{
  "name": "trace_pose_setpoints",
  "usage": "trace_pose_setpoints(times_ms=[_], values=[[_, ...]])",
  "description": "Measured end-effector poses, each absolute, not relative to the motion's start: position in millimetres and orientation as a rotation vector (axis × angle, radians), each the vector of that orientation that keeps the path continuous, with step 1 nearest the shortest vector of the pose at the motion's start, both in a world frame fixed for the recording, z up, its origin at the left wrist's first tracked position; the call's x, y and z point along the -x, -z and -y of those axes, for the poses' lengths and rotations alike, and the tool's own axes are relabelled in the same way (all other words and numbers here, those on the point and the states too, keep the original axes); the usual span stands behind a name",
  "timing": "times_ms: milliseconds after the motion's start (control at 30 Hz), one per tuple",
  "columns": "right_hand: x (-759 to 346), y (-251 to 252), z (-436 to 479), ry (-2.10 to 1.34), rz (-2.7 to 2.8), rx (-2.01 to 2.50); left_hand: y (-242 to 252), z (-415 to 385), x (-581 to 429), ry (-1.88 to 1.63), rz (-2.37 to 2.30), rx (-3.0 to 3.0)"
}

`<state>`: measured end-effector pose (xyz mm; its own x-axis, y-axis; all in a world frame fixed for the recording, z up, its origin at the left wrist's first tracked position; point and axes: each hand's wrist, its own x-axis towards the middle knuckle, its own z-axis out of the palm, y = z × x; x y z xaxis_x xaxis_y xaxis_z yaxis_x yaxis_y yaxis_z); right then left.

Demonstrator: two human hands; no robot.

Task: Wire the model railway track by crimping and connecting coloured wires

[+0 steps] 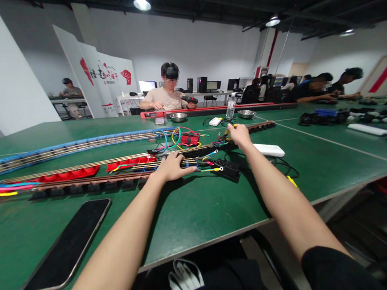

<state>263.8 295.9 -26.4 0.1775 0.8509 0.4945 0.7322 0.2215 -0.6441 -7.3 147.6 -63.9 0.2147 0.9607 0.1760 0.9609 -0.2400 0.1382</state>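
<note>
While left hand point(173, 166) flattens (palm down), right hand point(239, 134) reaches.

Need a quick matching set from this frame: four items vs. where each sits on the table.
Items:
1. phone
2. left hand
3. water bottle
4. white block

Places:
A. far side, between two metal bowls
B. just right of the right forearm
C. near edge, left of the left arm
D. flat on the terminal strips

Pairs: 1-C, 2-D, 3-A, 4-B
</note>
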Motion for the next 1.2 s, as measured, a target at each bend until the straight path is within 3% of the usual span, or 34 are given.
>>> trace_pose_setpoints(times_ms=[200,600,900,1200], values=[[-247.7,27.2,-282.6,-0.065,1.668,1.509,64.6,-147.4,7.4,0.351,1.944,2.445],[-256.2,39.9,-271.2,-0.266,1.725,1.412,66.1,-148.1,7.4,0.358,1.943,2.428],[-267.7,54.1,-256.0,0.048,2.264,1.229,64.2,-147.1,6.3,0.363,1.955,2.434],[-265.4,45.9,-243.6,0.263,2.466,1.295,62.3,-146.3,5.5,0.349,1.963,2.43]])
